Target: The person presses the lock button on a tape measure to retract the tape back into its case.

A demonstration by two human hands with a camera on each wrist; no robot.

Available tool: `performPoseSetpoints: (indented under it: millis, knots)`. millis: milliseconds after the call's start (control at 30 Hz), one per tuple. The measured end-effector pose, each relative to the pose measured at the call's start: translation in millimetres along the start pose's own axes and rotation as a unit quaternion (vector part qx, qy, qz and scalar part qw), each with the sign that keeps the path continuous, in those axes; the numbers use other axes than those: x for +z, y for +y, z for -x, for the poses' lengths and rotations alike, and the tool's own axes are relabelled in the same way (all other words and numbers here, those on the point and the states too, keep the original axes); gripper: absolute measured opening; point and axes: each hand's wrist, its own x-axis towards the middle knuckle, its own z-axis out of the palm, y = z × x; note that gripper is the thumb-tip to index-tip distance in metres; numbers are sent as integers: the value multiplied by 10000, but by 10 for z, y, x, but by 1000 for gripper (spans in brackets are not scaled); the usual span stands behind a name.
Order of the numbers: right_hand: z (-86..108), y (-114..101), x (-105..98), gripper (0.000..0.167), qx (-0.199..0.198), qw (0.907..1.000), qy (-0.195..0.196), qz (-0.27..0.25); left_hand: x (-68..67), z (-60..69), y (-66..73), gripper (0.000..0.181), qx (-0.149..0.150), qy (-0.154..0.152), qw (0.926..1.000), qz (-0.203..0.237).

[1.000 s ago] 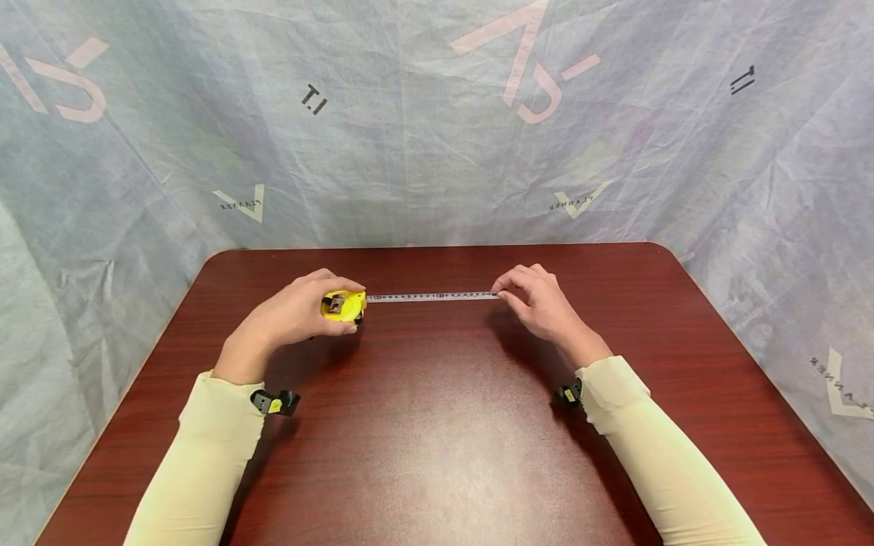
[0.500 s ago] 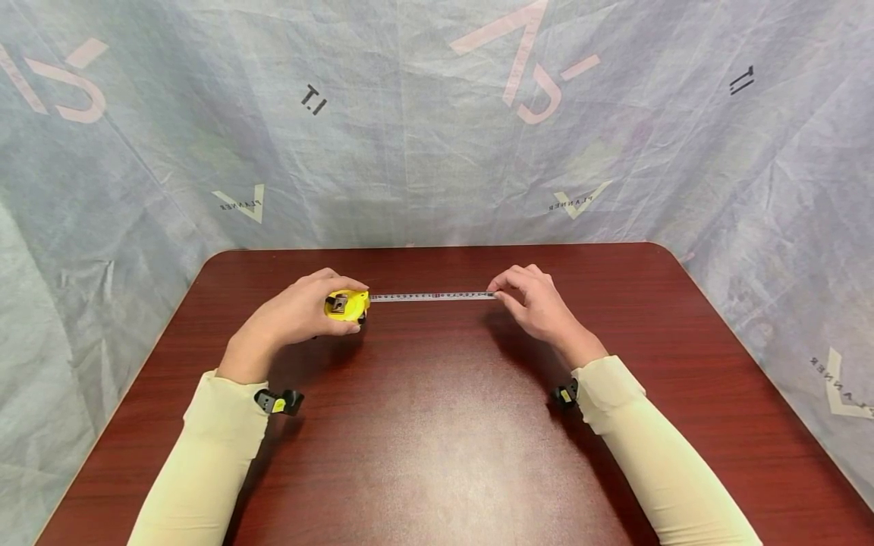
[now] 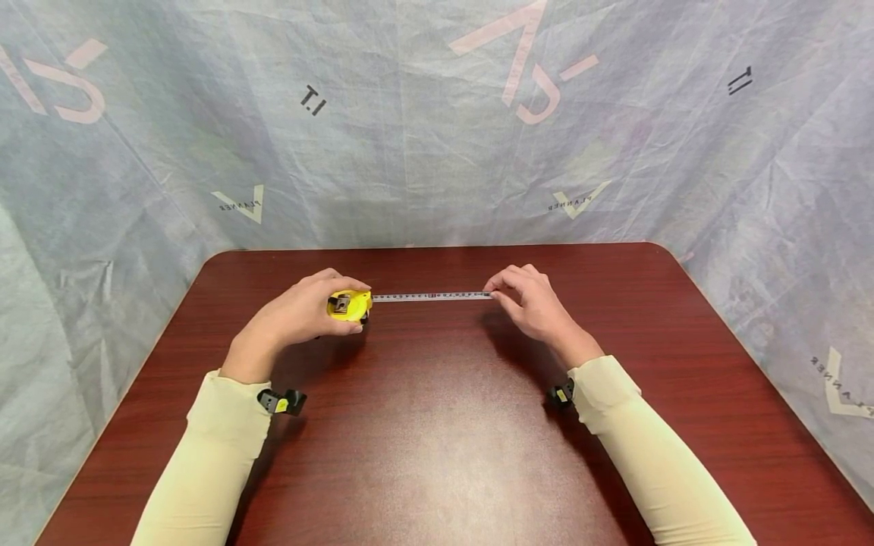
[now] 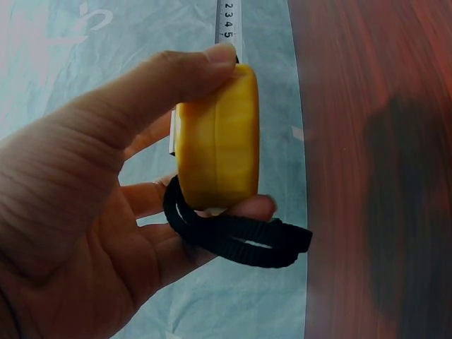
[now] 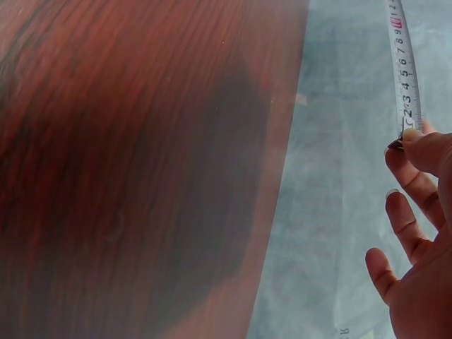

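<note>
My left hand (image 3: 290,312) grips the yellow case of a tape measure (image 3: 351,305), thumb on one side and fingers on the other. A black wrist strap (image 4: 247,240) hangs from the case in the left wrist view. Out of the case runs the white blade (image 3: 430,296), stretched straight across to the right above the table. At its far end, my right hand (image 3: 536,307) pinches the metal end hook (image 5: 397,144) between thumb and index finger. The other fingers of that hand stand apart from the blade in the right wrist view.
Both hands are over a dark red wooden table (image 3: 437,425) with rounded far corners. A grey printed cloth (image 3: 410,152) hangs behind it and along both sides. Black wrist cameras (image 3: 281,402) sit at the cream sleeve cuffs.
The two hands have come slightly closer together, left hand to the right and right hand to the left. The exposed stretch of blade is a little shorter.
</note>
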Motion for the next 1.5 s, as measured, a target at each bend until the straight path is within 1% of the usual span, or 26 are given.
performPoseSetpoints:
  millis: [433,1100,1300,1500]
  knots:
    - [-23,-36,38,11,-93,9999,44,-37,10,-8,23,62,-8,-37,10000,65]
    - [-59,-91,100,10,-56,9998,37,-167,44,-47,30,62,121,112,9999,49]
    - [-66,-90,125,11,-111,9997,96,-171,53,-57,25,62,94,116,9998,92]
    - [-65,-97,135,9,-46,9998,45,-191,69,-70,19,62,19,52,9998,166]
